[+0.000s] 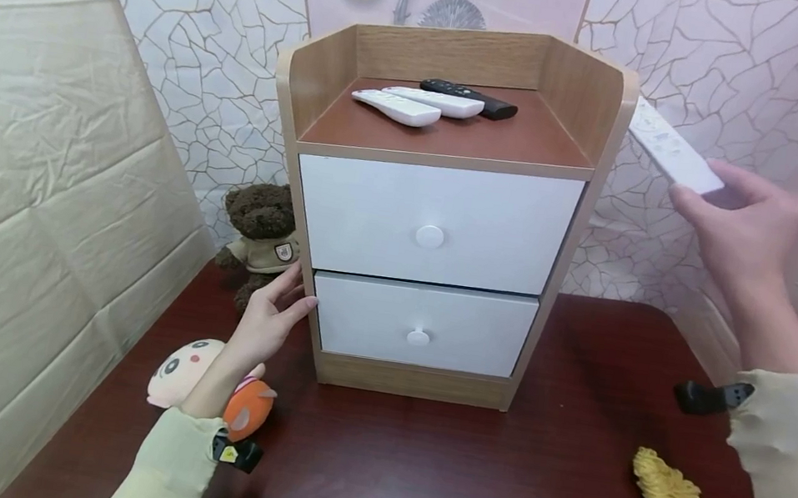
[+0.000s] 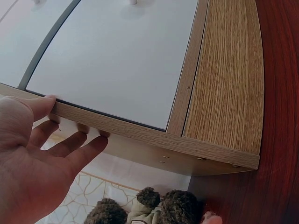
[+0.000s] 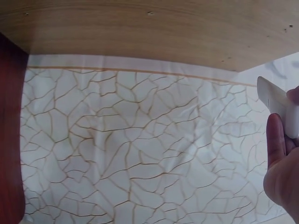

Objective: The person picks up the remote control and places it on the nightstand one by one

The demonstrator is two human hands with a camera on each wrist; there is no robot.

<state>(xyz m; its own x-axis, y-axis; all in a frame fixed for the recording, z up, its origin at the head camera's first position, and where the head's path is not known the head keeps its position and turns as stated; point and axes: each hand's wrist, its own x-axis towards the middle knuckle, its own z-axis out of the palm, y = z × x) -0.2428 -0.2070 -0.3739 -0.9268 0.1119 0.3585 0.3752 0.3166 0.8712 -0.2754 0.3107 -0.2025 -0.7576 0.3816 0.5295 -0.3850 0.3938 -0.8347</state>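
Observation:
My right hand [image 1: 753, 228] pinches a white remote control [image 1: 673, 146] between thumb and fingers, in the air beside the upper right of a small wooden cabinet [image 1: 415, 382]. In the right wrist view only an edge of that remote [image 3: 275, 100] and part of the hand [image 3: 285, 172] show. My left hand [image 1: 264, 332] touches the cabinet's left side, thumb on the front edge and fingers against the side panel, as the left wrist view shows. On the cabinet's brown top lie two white remotes [image 1: 396, 108] [image 1: 444, 103] and a black remote [image 1: 496, 109]. Both white drawers [image 1: 372, 220] [image 1: 359, 319] are closed.
A brown teddy bear [image 1: 260, 214] sits behind the cabinet's left side. Nearer, a plush doll [image 1: 182, 372] with an orange part lies under my left forearm. A yellow scrunched item [image 1: 668, 489] lies at the right on the dark red table [image 1: 459, 484]. Raised panels edge the cabinet top.

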